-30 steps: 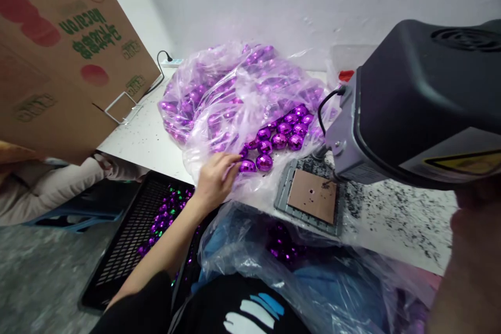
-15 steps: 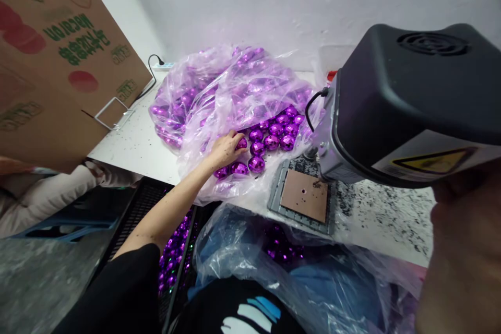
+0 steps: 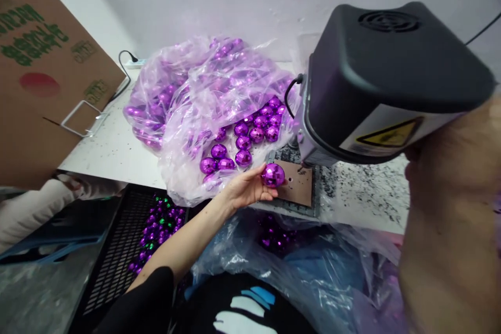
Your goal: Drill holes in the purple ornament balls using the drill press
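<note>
My left hand (image 3: 246,191) holds a shiny purple faceted ball (image 3: 273,175) in its fingertips, just at the left edge of a brown cardboard pad (image 3: 299,188) on a grey metal plate under the machine head. A clear plastic bag (image 3: 203,94) full of the same purple balls lies on the white table behind, with several loose ones (image 3: 250,135) at its mouth. My right hand (image 3: 450,167) is raised close to the camera at the right, against the black and grey machine head (image 3: 383,78); its fingers are hidden.
A large cardboard box (image 3: 43,78) leans at the left. A black mesh crate (image 3: 129,240) with purple and green balls sits below the table edge. Crumpled clear plastic (image 3: 305,271) with more purple balls covers my lap. Another person's pale sleeve (image 3: 31,209) shows at the left.
My left hand left the pile at the bag's mouth and came back to the right with one purple ball, up to the cardboard pad. The view shifted left.
</note>
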`<state>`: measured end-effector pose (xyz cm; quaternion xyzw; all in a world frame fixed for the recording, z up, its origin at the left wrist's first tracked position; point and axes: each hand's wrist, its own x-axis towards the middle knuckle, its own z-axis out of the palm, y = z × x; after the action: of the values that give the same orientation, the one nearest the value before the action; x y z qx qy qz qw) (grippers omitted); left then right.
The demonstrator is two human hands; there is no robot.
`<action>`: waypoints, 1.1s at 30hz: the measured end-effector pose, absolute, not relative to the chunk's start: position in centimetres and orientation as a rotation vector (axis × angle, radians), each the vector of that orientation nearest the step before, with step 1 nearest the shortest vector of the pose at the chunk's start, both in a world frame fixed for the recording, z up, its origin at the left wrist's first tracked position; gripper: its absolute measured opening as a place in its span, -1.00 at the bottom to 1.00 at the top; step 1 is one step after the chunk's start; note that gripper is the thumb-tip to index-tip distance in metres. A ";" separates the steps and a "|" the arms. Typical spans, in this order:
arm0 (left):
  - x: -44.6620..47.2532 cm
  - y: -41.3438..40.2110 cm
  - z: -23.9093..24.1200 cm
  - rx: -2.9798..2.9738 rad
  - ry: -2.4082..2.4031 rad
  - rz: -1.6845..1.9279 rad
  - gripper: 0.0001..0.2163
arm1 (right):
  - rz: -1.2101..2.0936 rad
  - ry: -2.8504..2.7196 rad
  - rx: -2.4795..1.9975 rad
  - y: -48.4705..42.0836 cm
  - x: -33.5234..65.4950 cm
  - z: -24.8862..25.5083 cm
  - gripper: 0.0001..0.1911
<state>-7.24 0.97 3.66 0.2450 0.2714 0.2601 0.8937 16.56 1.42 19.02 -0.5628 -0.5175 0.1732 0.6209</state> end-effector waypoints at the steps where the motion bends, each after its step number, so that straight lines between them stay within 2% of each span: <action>1: -7.0 1.0 3.3 0.482 0.561 0.552 -0.63 | 0.393 -1.132 -1.287 1.6 16.8 19.0 -0.50; 9: -6.8 0.8 2.8 0.640 0.697 0.696 -0.59 | 0.415 -1.066 -1.209 1.9 17.3 18.4 -0.46; 13: -6.4 0.7 2.5 0.959 0.845 0.834 -0.48 | 0.429 -1.057 -1.204 2.0 17.1 18.5 -0.44; 18: -4.7 0.8 1.5 1.452 1.034 0.930 -0.47 | 0.425 -1.018 -1.201 2.0 16.9 18.6 -0.40; 28: -2.5 1.2 1.7 2.043 1.007 0.867 -0.55 | 0.428 -1.036 -1.194 2.0 17.1 18.3 -0.42; 33: -1.9 1.3 2.3 2.060 1.036 0.816 -0.50 | 0.412 -1.046 -1.208 2.0 17.1 18.3 -0.43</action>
<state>-1.88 1.28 2.33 0.7918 0.3982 0.3138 0.3407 17.08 1.99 18.32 -0.5379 -0.4657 0.1835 0.6783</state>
